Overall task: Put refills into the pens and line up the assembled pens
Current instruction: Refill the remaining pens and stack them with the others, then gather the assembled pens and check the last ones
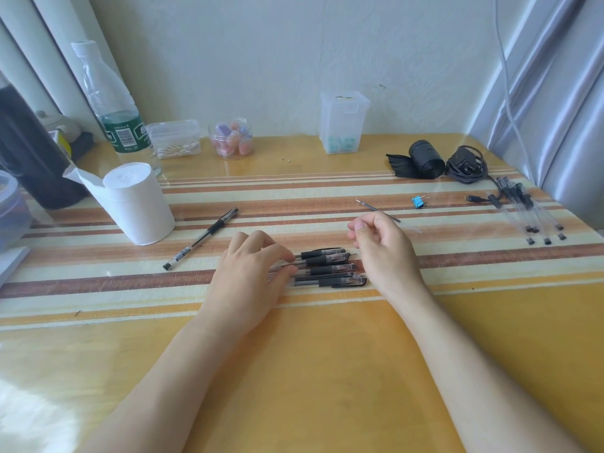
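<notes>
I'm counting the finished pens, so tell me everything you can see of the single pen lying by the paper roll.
The lone pen has a clear plastic barrel with a printed label near its lower end, a black rubbery sleeve past the middle, a black clipped cap and a small black end plug. It looks assembled and capped. It lies flat and diagonal on the striped table cover, plug toward the near left and cap toward the far right. It is close to the paper roll but apart from it. Only the table surface touches it.

pen row [330, 268] under left hand [248, 273], tub [9, 207] cropped
</notes>
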